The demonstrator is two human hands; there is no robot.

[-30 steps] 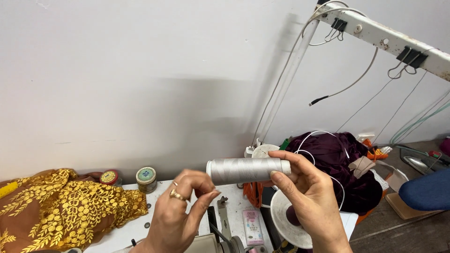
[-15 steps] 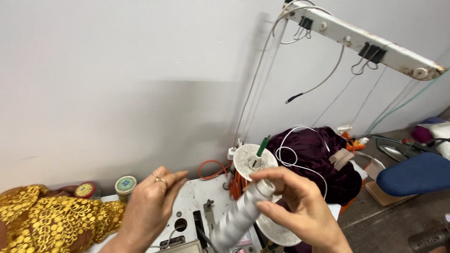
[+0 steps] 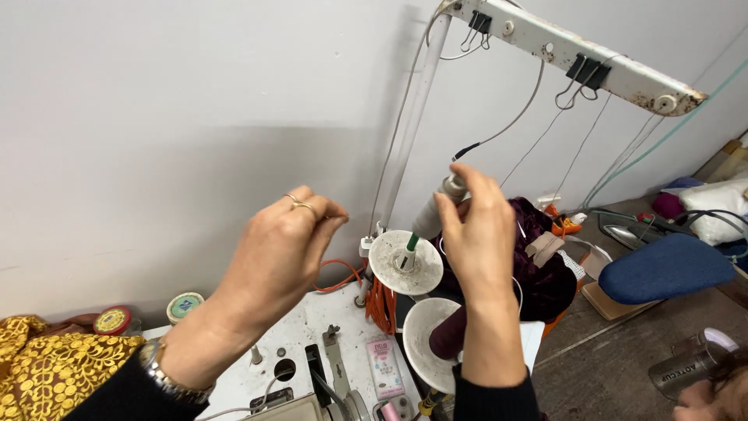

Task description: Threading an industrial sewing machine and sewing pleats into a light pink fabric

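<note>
pink label (image 3: 383,368) below right hand (image 3: 477,228) with spool (image 3: 435,212)

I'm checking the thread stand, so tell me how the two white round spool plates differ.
The upper plate is farther back, and a green pin stands up from its middle; the lower plate sits nearer, and no pin shows on it. The upper plate shows whole, while the right hand's wrist covers part of the lower plate. Both are white, round and empty.
</note>
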